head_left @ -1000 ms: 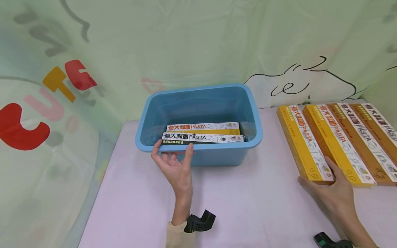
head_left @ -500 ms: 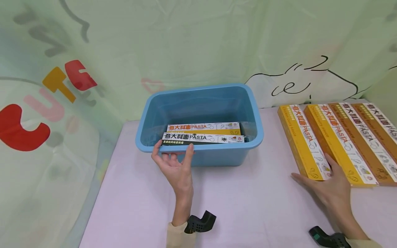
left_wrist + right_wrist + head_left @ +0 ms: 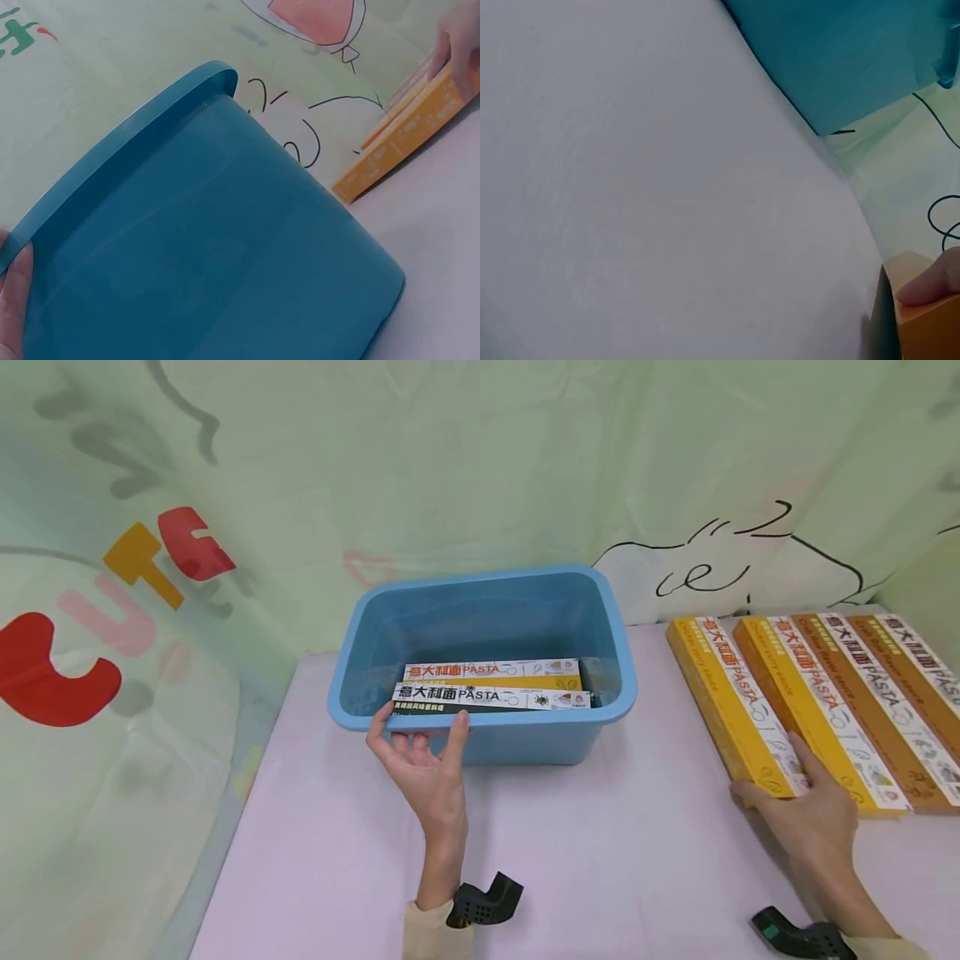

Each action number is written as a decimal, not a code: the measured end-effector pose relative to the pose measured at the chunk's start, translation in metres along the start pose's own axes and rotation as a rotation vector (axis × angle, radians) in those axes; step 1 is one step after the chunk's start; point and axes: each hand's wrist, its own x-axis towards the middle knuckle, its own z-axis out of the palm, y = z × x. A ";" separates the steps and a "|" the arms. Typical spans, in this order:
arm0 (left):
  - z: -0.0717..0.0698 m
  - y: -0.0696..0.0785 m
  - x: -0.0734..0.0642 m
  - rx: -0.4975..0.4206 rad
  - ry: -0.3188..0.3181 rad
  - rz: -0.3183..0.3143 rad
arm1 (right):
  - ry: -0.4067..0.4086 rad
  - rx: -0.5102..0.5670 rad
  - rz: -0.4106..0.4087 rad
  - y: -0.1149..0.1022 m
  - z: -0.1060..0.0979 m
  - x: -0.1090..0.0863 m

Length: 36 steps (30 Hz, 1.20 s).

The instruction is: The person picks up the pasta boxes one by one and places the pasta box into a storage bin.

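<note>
A blue plastic bin (image 3: 517,739) stands on the table, and my left hand (image 3: 423,777) grips its front rim, thumb and fingers over the edge. Inside lie a yellow pasta box (image 3: 491,669) and, in front of it, a dark one with a white label (image 3: 491,697). At the right, my right hand (image 3: 813,810) holds the near end of the leftmost yellow pasta box (image 3: 720,710), thumb on its left side and a finger on its right. In the right wrist view the thumb (image 3: 934,283) presses against that box (image 3: 934,330).
Beside the held box lie another yellow pasta box (image 3: 817,702) and two brown ones (image 3: 873,710), side by side. A printed green curtain (image 3: 480,468) hangs behind the white-covered table (image 3: 600,860).
My right thumb spread left from the leftmost yellow box, then closed in against its side. That box has shifted slightly left. The left hand and bin stay in place.
</note>
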 end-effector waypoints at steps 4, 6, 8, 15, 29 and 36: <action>-0.001 -0.001 -0.001 -0.008 -0.005 0.003 | 0.017 0.040 0.011 0.002 -0.002 -0.002; -0.001 -0.001 -0.001 -0.008 -0.007 0.007 | 0.028 0.050 -0.015 0.002 -0.004 -0.005; -0.001 0.000 -0.001 -0.010 -0.009 0.011 | 0.046 0.066 -0.052 0.000 -0.006 -0.010; -0.002 0.001 0.000 -0.007 -0.007 0.012 | 0.132 0.164 -0.281 -0.026 -0.028 -0.031; -0.004 -0.002 0.002 -0.027 -0.001 -0.003 | -0.061 0.175 -0.733 -0.115 -0.060 -0.030; -0.003 -0.003 0.000 -0.014 -0.006 0.007 | -0.217 -0.015 -0.824 -0.178 -0.062 -0.009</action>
